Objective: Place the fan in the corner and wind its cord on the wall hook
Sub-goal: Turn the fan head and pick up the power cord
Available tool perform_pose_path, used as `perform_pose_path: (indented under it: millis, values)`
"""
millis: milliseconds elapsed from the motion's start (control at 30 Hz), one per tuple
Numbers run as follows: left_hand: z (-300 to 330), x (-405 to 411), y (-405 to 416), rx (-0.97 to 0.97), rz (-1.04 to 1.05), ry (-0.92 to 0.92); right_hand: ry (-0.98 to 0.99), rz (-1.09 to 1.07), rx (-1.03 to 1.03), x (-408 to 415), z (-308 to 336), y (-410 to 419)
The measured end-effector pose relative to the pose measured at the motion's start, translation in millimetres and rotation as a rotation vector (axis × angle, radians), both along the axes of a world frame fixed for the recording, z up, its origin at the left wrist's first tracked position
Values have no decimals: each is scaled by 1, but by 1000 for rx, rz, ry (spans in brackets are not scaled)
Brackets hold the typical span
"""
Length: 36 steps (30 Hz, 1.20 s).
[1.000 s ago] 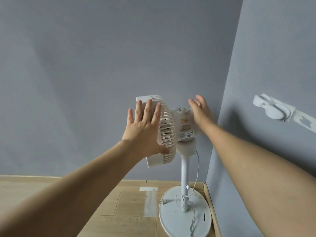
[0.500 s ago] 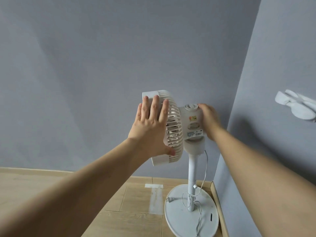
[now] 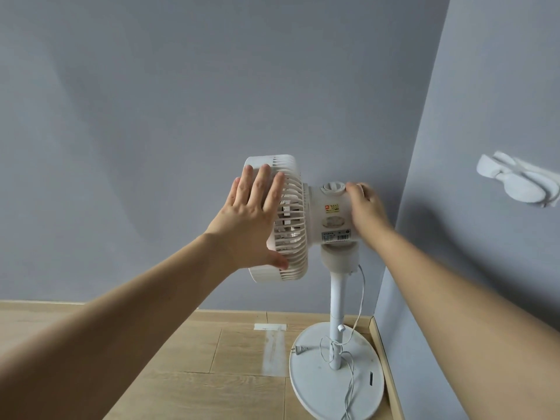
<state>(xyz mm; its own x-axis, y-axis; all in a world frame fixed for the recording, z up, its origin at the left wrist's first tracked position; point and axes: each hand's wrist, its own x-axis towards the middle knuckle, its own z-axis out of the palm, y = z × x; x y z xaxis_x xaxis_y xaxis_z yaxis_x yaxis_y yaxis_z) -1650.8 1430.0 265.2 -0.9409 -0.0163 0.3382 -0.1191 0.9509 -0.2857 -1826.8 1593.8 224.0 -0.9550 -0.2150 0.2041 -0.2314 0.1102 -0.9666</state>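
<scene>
A white pedestal fan (image 3: 330, 219) stands in the room's corner, its round base (image 3: 315, 389) on the wood floor against the right wall. My left hand (image 3: 248, 219) lies flat with straight fingers on the front of the fan's grille. My right hand (image 3: 365, 210) curls round the back of the motor housing. The thin white cord (image 3: 359, 307) hangs down from the fan's neck and lies loosely looped round the pole and over the base, its plug (image 3: 300, 349) at the base's left edge. A white wall hook (image 3: 521, 184) is fixed on the right wall, apart from the cord.
Two grey walls meet in a corner just behind the fan. A wooden skirting board (image 3: 385, 359) runs along the foot of both walls. A strip of white tape (image 3: 270, 327) lies on the floor left of the base.
My right hand has gone from open beside the motor housing to curled round its back. The left hand stays flat on the grille. The view has shifted left.
</scene>
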Motion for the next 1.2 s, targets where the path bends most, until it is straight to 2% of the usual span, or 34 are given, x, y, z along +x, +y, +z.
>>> perform_pose_path:
  millis: [200,733,900,1000,1100,1200]
  values:
    - [2,-3,-13,-41,-9,-15,58,17,216,-3,0,7]
    - [2,-8,-22,-35,-11,-25,60,79,306,-1,1,16]
    - [-1,-6,-21,78,-21,-29,-186,196,189,-1,7,16]
    - [-1,-7,-16,147,-15,-26,-251,251,95,-6,4,22]
    - [1,-10,-8,169,-7,-25,-353,199,1,-6,-5,29]
    - [3,-13,8,182,-14,6,-408,108,-9,-11,-24,36]
